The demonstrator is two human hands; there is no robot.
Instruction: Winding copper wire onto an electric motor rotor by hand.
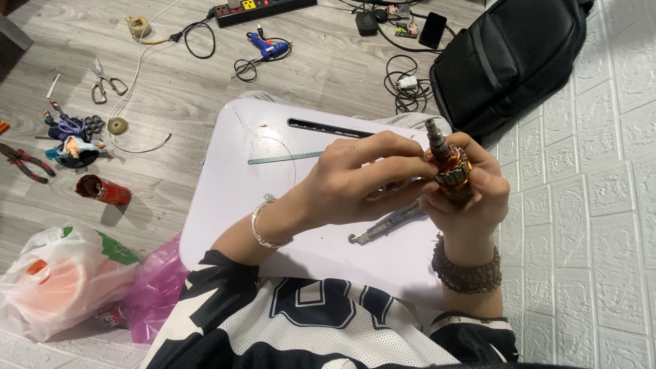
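Note:
My right hand (471, 198) grips a small motor armature (447, 167) with copper windings and a steel shaft pointing up. My left hand (355, 178) reaches across from the left, and its fingertips pinch the armature's side. Both hands hover over a small white lap table (225, 205). A thin clear wire (273, 140) curls across the tabletop. Under my hands lies a grey utility knife (383, 225). A thin metal ruler (280, 158) rests on the table behind my left hand.
A black backpack (512, 61) leans against the white brick wall on the right. On the wood floor lie a blue glue gun (268, 46), a power strip (263, 10), scissors (104, 82), red pliers (27, 164), a red can (102, 190) and plastic bags (68, 280).

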